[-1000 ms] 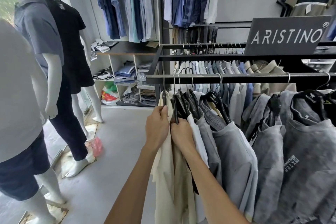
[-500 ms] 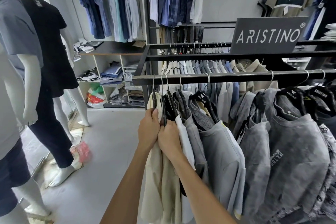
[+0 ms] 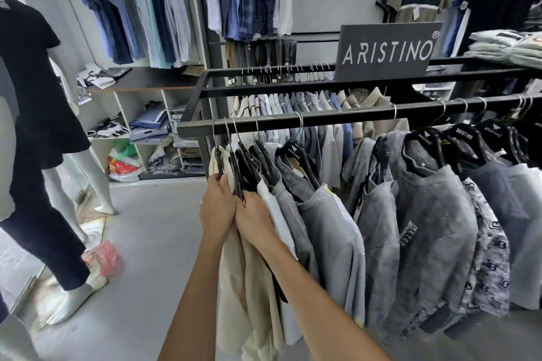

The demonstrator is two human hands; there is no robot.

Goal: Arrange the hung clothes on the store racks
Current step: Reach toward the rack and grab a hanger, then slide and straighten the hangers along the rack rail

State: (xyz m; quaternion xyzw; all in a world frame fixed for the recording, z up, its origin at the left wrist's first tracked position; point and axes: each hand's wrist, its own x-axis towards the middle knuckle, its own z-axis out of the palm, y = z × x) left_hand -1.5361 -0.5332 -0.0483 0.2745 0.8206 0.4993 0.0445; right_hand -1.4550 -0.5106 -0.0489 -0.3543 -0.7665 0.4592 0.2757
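Over the last second both hands had stayed together at the rail's left end, the left hand gripping the cream shirt and the right hand the neighbouring black hanger, so spacing had barely progressed.

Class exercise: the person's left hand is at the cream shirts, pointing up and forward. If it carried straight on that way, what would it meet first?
Probably the black hanger of the cream shirt that the left hand grips, then the front rack rail above; depth is hard to judge.
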